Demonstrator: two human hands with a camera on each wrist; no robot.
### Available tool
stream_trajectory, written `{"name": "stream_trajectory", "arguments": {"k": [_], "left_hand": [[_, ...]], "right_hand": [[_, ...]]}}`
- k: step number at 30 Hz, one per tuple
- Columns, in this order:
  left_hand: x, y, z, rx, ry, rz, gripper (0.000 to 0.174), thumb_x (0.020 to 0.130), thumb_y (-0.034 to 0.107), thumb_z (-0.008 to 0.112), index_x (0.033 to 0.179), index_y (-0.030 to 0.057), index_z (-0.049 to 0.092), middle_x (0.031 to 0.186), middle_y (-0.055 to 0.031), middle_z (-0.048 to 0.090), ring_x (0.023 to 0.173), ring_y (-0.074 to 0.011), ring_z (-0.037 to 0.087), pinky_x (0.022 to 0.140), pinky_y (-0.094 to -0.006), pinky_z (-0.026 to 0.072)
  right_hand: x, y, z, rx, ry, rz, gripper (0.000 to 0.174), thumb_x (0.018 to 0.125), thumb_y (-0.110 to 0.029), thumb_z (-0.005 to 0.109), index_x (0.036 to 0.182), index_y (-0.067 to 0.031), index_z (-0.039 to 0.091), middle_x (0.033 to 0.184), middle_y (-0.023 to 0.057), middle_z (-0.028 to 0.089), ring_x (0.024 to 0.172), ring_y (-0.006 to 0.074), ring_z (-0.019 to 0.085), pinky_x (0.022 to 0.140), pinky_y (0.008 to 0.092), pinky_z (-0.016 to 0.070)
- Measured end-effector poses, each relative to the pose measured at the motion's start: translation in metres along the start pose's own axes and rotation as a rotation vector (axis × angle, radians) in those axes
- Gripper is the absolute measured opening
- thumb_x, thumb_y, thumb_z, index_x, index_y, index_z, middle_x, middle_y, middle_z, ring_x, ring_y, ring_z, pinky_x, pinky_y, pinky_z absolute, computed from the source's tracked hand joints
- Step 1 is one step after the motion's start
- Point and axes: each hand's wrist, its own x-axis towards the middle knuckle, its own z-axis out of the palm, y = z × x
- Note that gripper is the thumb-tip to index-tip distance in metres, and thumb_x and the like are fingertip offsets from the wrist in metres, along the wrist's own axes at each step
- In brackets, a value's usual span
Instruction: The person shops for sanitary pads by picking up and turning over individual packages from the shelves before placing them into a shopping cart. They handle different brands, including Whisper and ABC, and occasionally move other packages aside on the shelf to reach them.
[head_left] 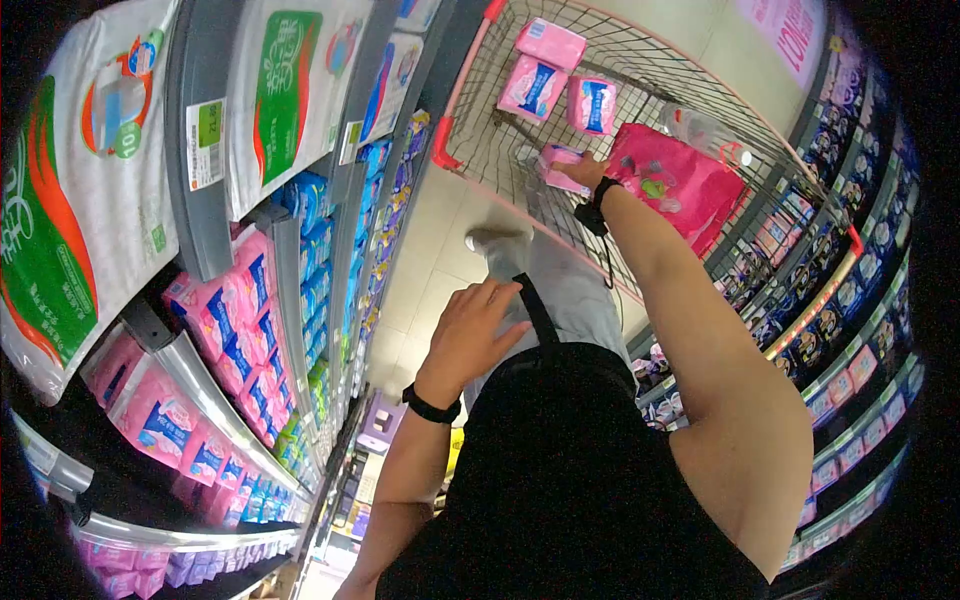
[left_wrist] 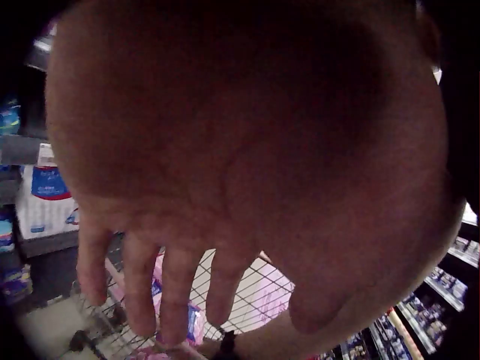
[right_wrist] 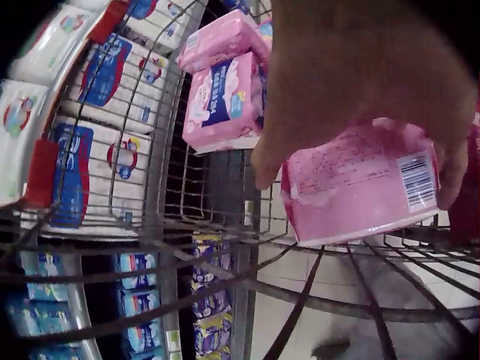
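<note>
A shopper's right hand (head_left: 582,172) grips a pink pack (right_wrist: 356,199) inside a wire shopping cart (head_left: 446,152), thumb on one side and fingers on the other, a barcode showing on the pack's face. With the right hand as the center of the dial in the head view, the pack sits at 9 o'clock, just off the fingertips. A black wristband (head_left: 604,190) lies at 4 o'clock.

Three more pink packages (head_left: 534,88) cluster near one another from 11 to 12 o'clock. A deep-pink bag (head_left: 680,195) lies at 3 o'clock, with a clear bottle (head_left: 695,128) beside it at 2.

At 7 o'clock, outside the cart, the left hand (head_left: 470,335) hangs with fingers loosely extended and a bare palm, holding nothing. Its fingertips are near a black strap (head_left: 537,312); whether they touch cannot be told.

Farther out, large white packs with green panels (head_left: 285,100) stand at 10 o'clock, shelved pink packets (head_left: 235,340) at 8, and dark-blue goods (head_left: 848,295) at 4.
</note>
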Motion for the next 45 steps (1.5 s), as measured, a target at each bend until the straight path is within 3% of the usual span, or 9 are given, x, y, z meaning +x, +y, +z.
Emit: {"name": "stream_trajectory", "arguments": {"k": [6,15,18,21,24,32,37,40,45], "left_hand": [[0.000,0.001,0.003,-0.034,0.036,-0.027,0.050,0.090,0.032,0.069,0.131,0.0066,0.056,0.121,-0.0154,0.060,0.114,-0.0343,0.057,0.099,-0.0447,0.0452],[-0.021,-0.003,0.000,0.026,0.096,-0.009,0.047,0.091,0.033,0.068,0.129,0.0079,0.056,0.120,-0.0141,0.060,0.111,-0.0340,0.059,0.097,-0.0443,0.0460],[-0.036,0.000,-0.007,0.021,0.193,0.059,0.045,0.091,0.030,0.068,0.128,0.0086,0.056,0.117,-0.0124,0.060,0.110,-0.0326,0.059,0.096,-0.0436,0.0459],[-0.053,0.003,-0.017,-0.003,0.269,0.105,0.044,0.091,0.031,0.068,0.128,0.0091,0.057,0.118,-0.0133,0.061,0.110,-0.0344,0.059,0.096,-0.0443,0.0460],[-0.073,-0.005,-0.016,-0.030,0.313,0.121,0.044,0.092,0.033,0.067,0.129,0.0093,0.058,0.119,-0.0153,0.062,0.108,-0.0359,0.060,0.094,-0.0450,0.0477],[-0.123,-0.057,0.002,-0.524,0.668,0.026,0.070,0.091,0.025,0.072,0.148,0.0097,0.035,0.125,-0.0171,0.061,0.108,-0.0305,0.066,0.088,-0.0416,0.0548],[-0.165,-0.074,0.000,-1.161,1.008,0.241,0.096,0.086,0.003,0.075,0.153,0.0096,0.006,0.143,-0.0167,0.040,0.127,-0.0242,0.051,0.097,-0.0369,0.0529],[-0.180,-0.105,0.015,-1.048,1.448,0.226,0.090,0.086,0.001,0.074,0.150,0.0093,0.011,0.138,-0.0170,0.043,0.125,-0.0231,0.051,0.099,-0.0359,0.0512],[-0.260,-0.116,0.025,-1.168,1.553,0.194,0.092,0.084,0.000,0.077,0.150,0.0092,0.013,0.136,-0.0166,0.043,0.124,-0.0240,0.052,0.102,-0.0381,0.0490]], "right_hand": [[-0.018,-0.038,0.004,0.181,0.235,0.408,0.127,0.063,-0.073,0.077,0.156,-0.0053,0.023,0.155,0.0315,0.027,0.142,0.0527,0.033,0.111,0.0601,0.0368],[-0.015,-0.029,-0.018,-0.003,0.183,0.195,0.128,0.058,-0.070,0.079,0.154,-0.0016,0.029,0.154,0.0358,0.030,0.138,0.0581,0.034,0.114,0.0586,0.0340],[-0.002,-0.010,-0.037,-0.140,0.177,-0.080,0.120,0.057,-0.068,0.081,0.148,-0.0004,0.041,0.148,0.0348,0.042,0.137,0.0489,0.043,0.109,0.0540,0.0420],[-0.065,-0.025,-0.074,0.450,-0.060,-0.238,0.088,0.071,-0.054,0.081,0.136,-0.0006,0.055,0.128,0.0135,0.063,0.115,0.0220,0.061,0.091,0.0396,0.0522],[-0.160,-0.063,-0.102,0.832,-0.305,-0.344,0.062,0.084,-0.048,0.072,0.127,-0.0045,0.061,0.123,0.0034,0.064,0.110,0.0179,0.060,0.091,0.0338,0.0490],[-0.299,-0.175,-0.069,0.654,0.013,-1.002,0.088,0.080,-0.024,0.080,0.152,-0.0039,0.034,0.143,0.0144,0.047,0.128,0.0234,0.050,0.106,0.0354,0.0428],[-0.426,-0.272,0.008,0.028,0.674,-1.451,0.097,0.069,-0.027,0.087,0.149,-0.0053,0.036,0.141,0.0228,0.037,0.137,0.0378,0.037,0.112,0.0470,0.0353],[-0.459,-0.297,0.055,-0.094,0.589,-1.632,0.096,0.067,-0.032,0.088,0.146,-0.0056,0.040,0.137,0.0256,0.038,0.129,0.0459,0.041,0.109,0.0506,0.0394],[-0.472,-0.317,0.081,0.016,0.236,-1.756,0.093,0.072,-0.026,0.085,0.148,-0.0042,0.035,0.140,0.0211,0.038,0.125,0.0362,0.047,0.103,0.0457,0.0450]]}}
